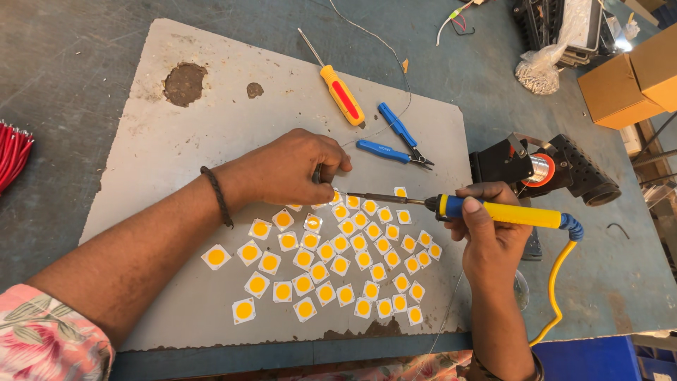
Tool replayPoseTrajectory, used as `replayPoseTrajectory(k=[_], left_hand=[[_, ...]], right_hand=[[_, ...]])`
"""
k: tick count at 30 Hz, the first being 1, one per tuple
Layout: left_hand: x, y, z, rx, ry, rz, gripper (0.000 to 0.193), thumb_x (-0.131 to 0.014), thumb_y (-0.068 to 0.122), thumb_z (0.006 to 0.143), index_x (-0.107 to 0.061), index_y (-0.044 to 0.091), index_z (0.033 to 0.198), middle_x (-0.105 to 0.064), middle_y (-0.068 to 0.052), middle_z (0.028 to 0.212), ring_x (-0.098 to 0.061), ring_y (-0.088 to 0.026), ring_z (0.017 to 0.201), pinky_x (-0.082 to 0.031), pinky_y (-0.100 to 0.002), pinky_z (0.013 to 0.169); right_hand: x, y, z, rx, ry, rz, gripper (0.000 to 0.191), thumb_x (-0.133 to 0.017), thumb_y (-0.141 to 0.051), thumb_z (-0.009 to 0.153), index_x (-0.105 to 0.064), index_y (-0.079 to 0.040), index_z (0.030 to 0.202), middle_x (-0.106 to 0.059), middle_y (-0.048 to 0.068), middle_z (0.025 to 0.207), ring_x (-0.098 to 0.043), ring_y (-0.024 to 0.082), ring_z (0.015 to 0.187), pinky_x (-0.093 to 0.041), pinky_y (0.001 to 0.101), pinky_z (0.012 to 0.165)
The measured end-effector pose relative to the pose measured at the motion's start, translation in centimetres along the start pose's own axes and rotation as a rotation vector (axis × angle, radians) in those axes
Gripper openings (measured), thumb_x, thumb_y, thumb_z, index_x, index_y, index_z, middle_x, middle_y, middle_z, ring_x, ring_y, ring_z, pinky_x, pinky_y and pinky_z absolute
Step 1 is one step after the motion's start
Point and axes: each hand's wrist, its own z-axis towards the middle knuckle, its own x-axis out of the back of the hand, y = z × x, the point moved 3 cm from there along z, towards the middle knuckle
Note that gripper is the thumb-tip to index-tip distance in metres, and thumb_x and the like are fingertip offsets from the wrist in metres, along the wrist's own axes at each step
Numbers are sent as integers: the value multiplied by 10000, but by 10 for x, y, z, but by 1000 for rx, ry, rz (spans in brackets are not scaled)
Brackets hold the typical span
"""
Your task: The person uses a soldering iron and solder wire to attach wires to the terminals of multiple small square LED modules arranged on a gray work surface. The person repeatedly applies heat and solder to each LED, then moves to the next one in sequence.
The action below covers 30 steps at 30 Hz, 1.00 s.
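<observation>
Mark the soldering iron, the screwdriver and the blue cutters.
soldering iron [504,212], head view, on its yellow handle.
screwdriver [342,95], head view, on its yellow and red handle.
blue cutters [392,137], head view, between the two blue grips, nearer the upper one.

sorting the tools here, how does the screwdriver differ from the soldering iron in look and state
The screwdriver lies untouched on the grey board, while the soldering iron is held in the right hand. The screwdriver has a yellow handle with a red panel and no cable; the soldering iron has a yellow handle with blue ends and a yellow cord. The screwdriver points away from the square chips; the soldering iron's tip reaches them, by the left hand. Both have thin metal shafts.
</observation>
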Motion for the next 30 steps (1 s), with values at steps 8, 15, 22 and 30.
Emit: replayPoseTrajectory(k=[8,15,22,30], left_hand=[[-1,0,1,-5,-5,6,232,-753,121,683,-575,3,590,-755,-135,1108,-739,-247,889,-575,-358,722],[21,-6,-3,15,-68,12,187,-780,165,676,-667,16,663,-738,-128,1204,-698,-270,1038,-553,-373,772],[16,-8,-7,-44,-79,-16,152,-782,151,688,-702,22,699,-706,-180,1238,-663,-283,1201,-532,-358,921],[14,-5,-7,-16,-87,38,134,-775,147,688,-707,32,687,-696,-160,1234,-684,-281,1123,-532,-364,899]], right_hand=[[0,3,-1,8,-13,0,187,-664,-160,1024,-627,19,1067,-665,85,839,-620,112,622,-489,215,563],[6,2,0,38,30,71,183,-657,-154,1042,-619,19,1089,-669,93,861,-625,117,641,-491,218,580],[2,2,0,21,-34,50,190,-658,-152,1040,-623,29,1090,-672,97,867,-633,120,650,-493,217,582],[0,6,1,1,-62,40,188,-660,-153,1038,-623,23,1089,-664,85,853,-622,113,632,-479,210,568]])
